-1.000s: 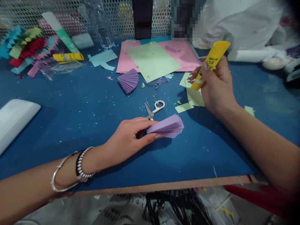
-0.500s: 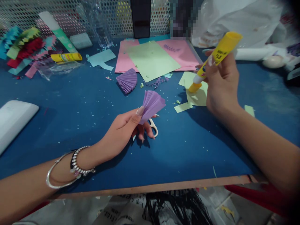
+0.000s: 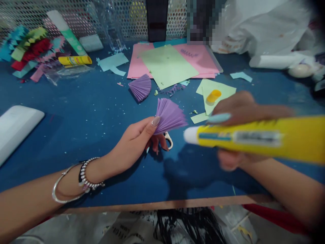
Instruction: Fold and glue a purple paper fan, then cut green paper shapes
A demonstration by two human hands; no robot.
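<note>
The pleated purple paper fan [image 3: 170,115] stands above the blue tabletop [image 3: 83,135], pinched near its narrow end by the left hand [image 3: 135,139], thumb on top, its pleats opening away to the right. It should be very light and springy, stiff along each fold yet quick to spread or crush across them, so the gathered narrow end is the sound place to hold; a hard squeeze on the loose edge would probably crease it. The left hand's lower fingers curl beside a white scissors loop [image 3: 168,141]; whether they touch it I cannot tell. The right hand [image 3: 241,103] grips what looks like a yellow glue stick [image 3: 254,137], held level and blurred, its white tip pointing at the fan but apart from it. That barrel is likely firm, smooth and a little slippery, best held around its middle. Half a second earlier, the stick slanted down over the pale green paper [image 3: 228,89] with its yellow cap [image 3: 213,97] at the tip; now the cap lies alone on that paper, the right hand is nearer the camera, and the fan's pleats are spread somewhat wider.
</note>
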